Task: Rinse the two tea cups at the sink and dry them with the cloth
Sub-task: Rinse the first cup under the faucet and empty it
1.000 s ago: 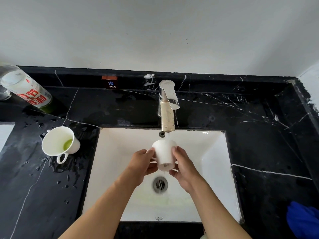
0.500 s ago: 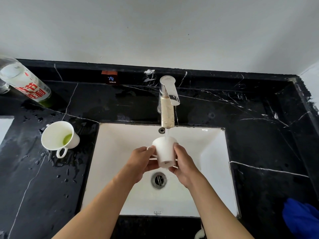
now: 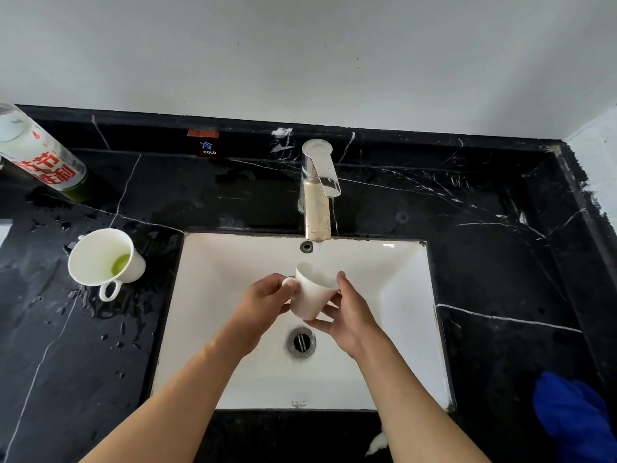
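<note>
A white tea cup is held over the white sink, tilted away from me under the running stream from the tap. My left hand grips its handle side. My right hand holds the other side, fingers curled under the base. A second white cup with green liquid in it stands on the wet black counter left of the sink. The blue cloth lies on the counter at the lower right.
A bottle with red lettering lies at the far left back. The drain sits below the held cup. Water drops and puddles cover the black marble counter. A COLD label is on the back ledge.
The held cup has tipped from nearly upside down to mouth-up towards the tap, and water now runs into it. Both hands stay on it.
</note>
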